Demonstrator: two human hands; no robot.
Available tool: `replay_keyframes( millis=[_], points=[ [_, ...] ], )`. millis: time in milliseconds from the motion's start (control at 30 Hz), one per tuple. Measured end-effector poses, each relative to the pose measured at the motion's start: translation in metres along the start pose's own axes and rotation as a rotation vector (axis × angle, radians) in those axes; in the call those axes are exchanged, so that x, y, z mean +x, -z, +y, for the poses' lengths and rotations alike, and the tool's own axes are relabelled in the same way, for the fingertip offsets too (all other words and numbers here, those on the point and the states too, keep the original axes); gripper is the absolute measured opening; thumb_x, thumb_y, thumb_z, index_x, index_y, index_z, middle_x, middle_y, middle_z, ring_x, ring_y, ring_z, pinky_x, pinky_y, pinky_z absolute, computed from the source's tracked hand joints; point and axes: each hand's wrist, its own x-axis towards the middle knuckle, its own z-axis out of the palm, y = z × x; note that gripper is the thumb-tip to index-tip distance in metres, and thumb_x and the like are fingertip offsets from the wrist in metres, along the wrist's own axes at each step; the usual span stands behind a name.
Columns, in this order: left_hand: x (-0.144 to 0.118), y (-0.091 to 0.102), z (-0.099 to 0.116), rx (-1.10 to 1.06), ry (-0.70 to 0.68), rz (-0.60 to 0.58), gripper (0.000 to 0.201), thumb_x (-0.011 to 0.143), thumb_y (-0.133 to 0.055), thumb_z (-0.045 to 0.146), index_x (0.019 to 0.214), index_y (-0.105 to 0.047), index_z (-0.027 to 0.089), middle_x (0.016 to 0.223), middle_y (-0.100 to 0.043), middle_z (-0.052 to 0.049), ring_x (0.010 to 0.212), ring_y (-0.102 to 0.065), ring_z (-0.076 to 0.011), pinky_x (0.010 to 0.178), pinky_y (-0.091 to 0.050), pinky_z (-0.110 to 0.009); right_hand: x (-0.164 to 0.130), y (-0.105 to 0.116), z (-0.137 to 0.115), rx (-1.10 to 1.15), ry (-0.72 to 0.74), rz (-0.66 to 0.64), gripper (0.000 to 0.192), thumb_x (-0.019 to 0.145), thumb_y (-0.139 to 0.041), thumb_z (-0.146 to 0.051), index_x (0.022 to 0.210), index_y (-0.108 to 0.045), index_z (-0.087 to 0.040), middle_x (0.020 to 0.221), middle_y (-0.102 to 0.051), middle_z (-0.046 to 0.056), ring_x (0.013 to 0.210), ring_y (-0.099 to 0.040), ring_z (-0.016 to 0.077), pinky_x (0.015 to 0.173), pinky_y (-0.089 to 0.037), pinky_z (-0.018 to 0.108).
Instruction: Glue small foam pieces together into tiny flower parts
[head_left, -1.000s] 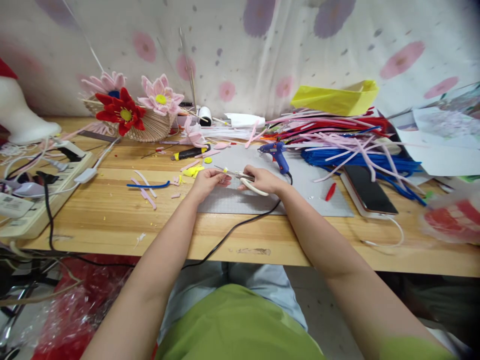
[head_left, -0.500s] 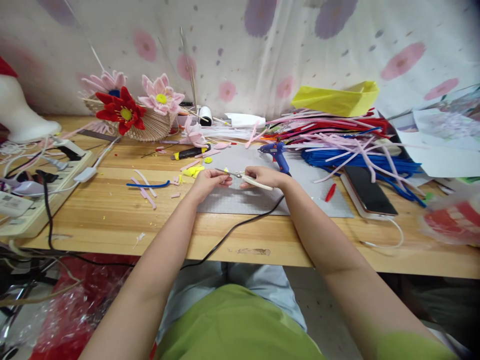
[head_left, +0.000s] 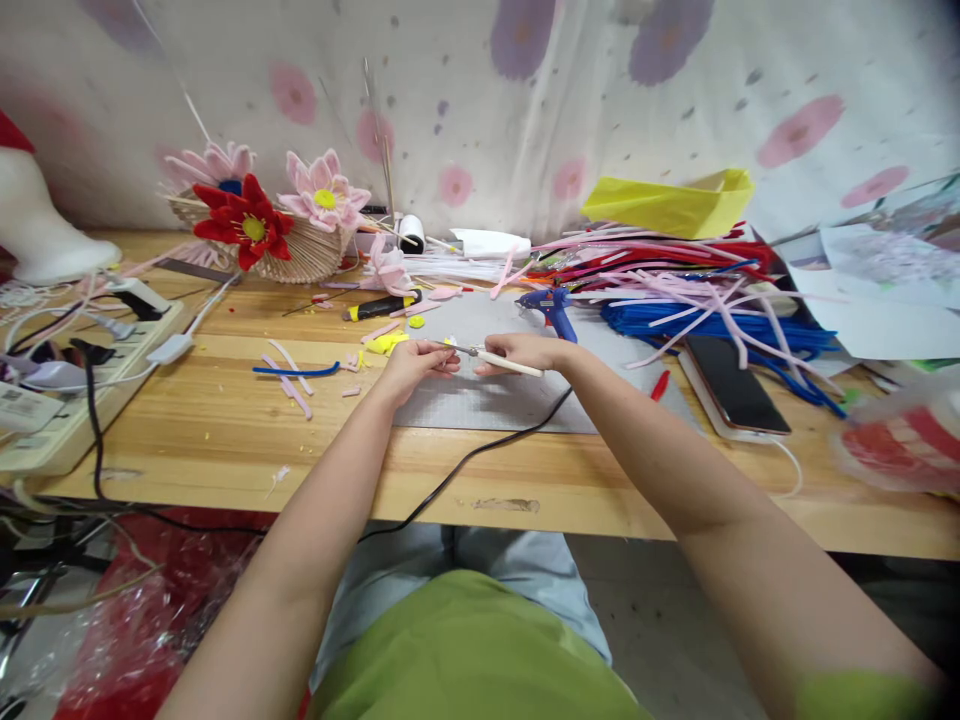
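Over the grey cutting mat [head_left: 487, 405], my right hand [head_left: 521, 352] is closed round the white handles of a pair of scissors [head_left: 510, 364]. Their blades point left, to the fingertips of my left hand [head_left: 420, 365]. That hand is pinched closed on something too small to make out. Yellow felt scraps [head_left: 386, 343] lie just behind my left hand, with a small yellow disc [head_left: 416, 321] a little farther back. Beyond my right hand rests a blue glue gun [head_left: 551, 310], its black cord running toward the table's front edge.
Pink and blue pipe cleaner pieces [head_left: 296, 371] lie on the left. A power strip [head_left: 142, 370] stands at the left edge. Finished flowers [head_left: 251, 225] are at the back. Pipe cleaner bundles [head_left: 675, 320] and a phone [head_left: 739, 385] occupy the right, near a red petal [head_left: 660, 385].
My right hand and the scissors have shifted slightly left, closer to my left hand. My right forearm has swung outward to the right. My left hand stays nearly in place.
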Motion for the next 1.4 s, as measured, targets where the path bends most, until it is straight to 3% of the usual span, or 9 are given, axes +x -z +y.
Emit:
replay_keyframes(
  millis=[433,867,1033,1400],
  points=[
    [0.003,0.007,0.0,0.001,0.011,-0.002,0.023,0.062,-0.077,0.026,0.075,-0.068,0.009,0.071,-0.07,-0.008,0.067,-0.067,-0.0173,0.07,-0.056,-0.033,0.003,-0.004,-0.004,-0.025,-0.01,0.102,0.057,0.064,-0.051,-0.076,0.074,-0.045,-0.02,0.076,-0.055,0.002,0.069,-0.047,0.015,0.06,-0.028,0.026],
    [0.001,0.011,0.004,-0.013,-0.002,0.014,0.03,0.058,-0.08,0.032,0.071,-0.067,0.01,0.073,-0.071,-0.009,0.066,-0.067,-0.0165,0.068,-0.055,-0.031,0.008,-0.008,-0.006,-0.027,0.019,0.245,0.055,0.064,-0.054,-0.073,0.063,-0.039,-0.02,0.062,-0.046,-0.002,0.062,-0.04,0.0119,0.059,-0.025,0.025],
    [0.002,0.012,0.005,-0.068,-0.021,0.055,0.029,0.06,-0.079,0.032,0.074,-0.067,0.01,0.076,-0.071,-0.008,0.07,-0.068,-0.0154,0.067,-0.055,-0.028,0.012,-0.009,-0.005,0.11,-0.03,0.393,0.055,0.06,-0.058,-0.072,0.063,-0.039,-0.021,0.062,-0.046,-0.003,0.061,-0.04,0.0113,0.057,-0.026,0.025],
    [-0.002,0.008,0.008,-0.108,0.096,-0.01,0.009,0.069,-0.071,0.014,0.076,-0.069,0.009,0.08,-0.072,-0.01,0.074,-0.069,-0.0147,0.063,-0.054,-0.021,0.002,-0.031,0.017,0.329,-0.215,0.66,0.053,0.061,-0.061,-0.069,0.066,-0.038,-0.022,0.064,-0.048,-0.002,0.061,-0.042,0.0129,0.056,-0.027,0.026]
  ],
)
